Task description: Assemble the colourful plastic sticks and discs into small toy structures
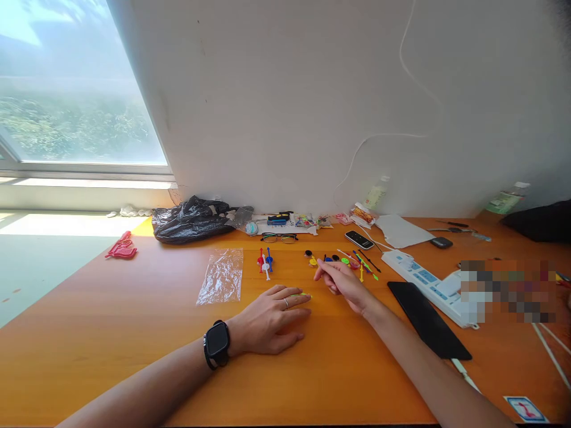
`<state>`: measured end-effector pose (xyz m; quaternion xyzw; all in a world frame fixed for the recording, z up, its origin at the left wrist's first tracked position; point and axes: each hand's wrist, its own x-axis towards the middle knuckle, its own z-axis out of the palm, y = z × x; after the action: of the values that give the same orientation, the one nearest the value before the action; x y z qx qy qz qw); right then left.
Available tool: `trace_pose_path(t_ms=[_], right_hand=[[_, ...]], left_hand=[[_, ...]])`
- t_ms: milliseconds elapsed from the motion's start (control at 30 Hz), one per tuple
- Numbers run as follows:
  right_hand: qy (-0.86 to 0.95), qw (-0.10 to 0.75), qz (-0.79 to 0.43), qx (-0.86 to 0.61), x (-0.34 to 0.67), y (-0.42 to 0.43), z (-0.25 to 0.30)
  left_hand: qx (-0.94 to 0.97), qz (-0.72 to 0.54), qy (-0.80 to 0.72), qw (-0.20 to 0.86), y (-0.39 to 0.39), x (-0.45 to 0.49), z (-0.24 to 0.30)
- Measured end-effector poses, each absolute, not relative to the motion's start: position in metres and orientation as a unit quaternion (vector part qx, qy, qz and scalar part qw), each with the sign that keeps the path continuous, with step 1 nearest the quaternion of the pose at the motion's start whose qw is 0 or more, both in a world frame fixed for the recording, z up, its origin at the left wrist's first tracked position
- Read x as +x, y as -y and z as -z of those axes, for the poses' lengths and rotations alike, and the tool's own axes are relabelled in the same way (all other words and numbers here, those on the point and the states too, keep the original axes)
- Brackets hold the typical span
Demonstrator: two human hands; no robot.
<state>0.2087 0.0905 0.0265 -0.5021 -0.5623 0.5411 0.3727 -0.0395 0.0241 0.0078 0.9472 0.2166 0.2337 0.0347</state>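
Note:
My left hand lies flat on the wooden table with its fingers stretched out. Beneath its fingertips peeks a yellow-green piece, mostly covered. My right hand hovers by a yellow round piece, index finger pointing at it and the other fingers partly curled; whether it touches is unclear. Nothing shows in its grasp. Behind it are a black round piece, a green round piece and several coloured arrow strips. Left of centre stand red, white and blue arrow spinners together.
A clear plastic bag lies left of the spinners. Glasses and a black plastic bag sit toward the wall. On the right are a power strip, a black phone and a small black device.

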Motion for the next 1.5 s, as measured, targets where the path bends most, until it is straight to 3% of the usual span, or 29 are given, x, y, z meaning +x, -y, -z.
trace_pose_path(t_ms=[567, 833, 1000, 1200, 1500], right_hand=[[0.620, 0.355, -0.480, -0.509, 0.212, -0.097, -0.019], [0.760, 0.369, -0.146, -0.514, 0.225, -0.110, -0.007], [0.802, 0.330, -0.045, -0.495, 0.228, -0.113, -0.001], [0.835, 0.275, -0.045, -0.474, 0.222, -0.106, 0.006], [0.848, 0.269, -0.080, -0.450, 0.215, -0.097, 0.005]], left_hand=[[0.918, -0.232, -0.322, 0.005, -0.040, -0.048, 0.000], [0.878, -0.236, -0.414, -0.048, -0.055, -0.060, 0.010], [0.854, -0.232, -0.464, -0.050, -0.065, -0.068, 0.020], [0.860, -0.259, -0.438, -0.038, -0.062, -0.065, 0.017], [0.907, -0.271, -0.320, 0.051, -0.042, -0.050, 0.007]])
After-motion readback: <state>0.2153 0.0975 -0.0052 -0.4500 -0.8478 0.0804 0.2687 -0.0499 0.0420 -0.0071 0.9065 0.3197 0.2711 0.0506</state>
